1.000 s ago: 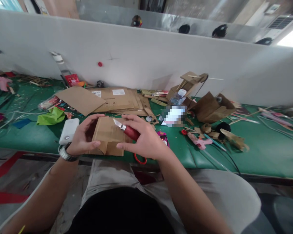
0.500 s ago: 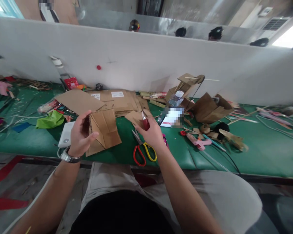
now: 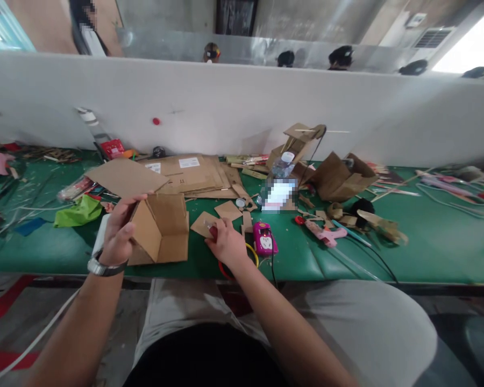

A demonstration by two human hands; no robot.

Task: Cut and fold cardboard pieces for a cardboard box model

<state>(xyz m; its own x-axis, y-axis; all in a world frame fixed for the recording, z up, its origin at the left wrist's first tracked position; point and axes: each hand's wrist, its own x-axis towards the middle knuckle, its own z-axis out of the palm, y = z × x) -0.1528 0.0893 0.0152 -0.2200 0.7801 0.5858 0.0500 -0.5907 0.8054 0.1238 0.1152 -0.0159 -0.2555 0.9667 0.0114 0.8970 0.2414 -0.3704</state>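
My left hand (image 3: 119,228), with a watch on its wrist, grips the left edge of a folded cardboard piece (image 3: 173,220). The piece has upright walls and stands open on the green tabletop. My right hand (image 3: 228,242) is closed around a small tool with a dark red handle (image 3: 213,231); its exact kind is unclear. Its pale end is over a small flat cardboard piece (image 3: 199,223). Beneath that hand lie scissors, mostly hidden, with a yellow handle loop (image 3: 253,253) and a red one showing.
A pink power socket (image 3: 265,240) and a pink glue gun (image 3: 326,235) sit to the right. Behind are flat cardboard sheets (image 3: 201,174), a lit phone (image 3: 280,193), a bottle (image 3: 285,164) and a cardboard box (image 3: 341,177). A green cloth (image 3: 78,211) lies left.
My right hand has moved left and down with the red tool, now covering most of the scissors. The cardboard in my left hand has turned and opened, showing its inside. The socket has come into view.
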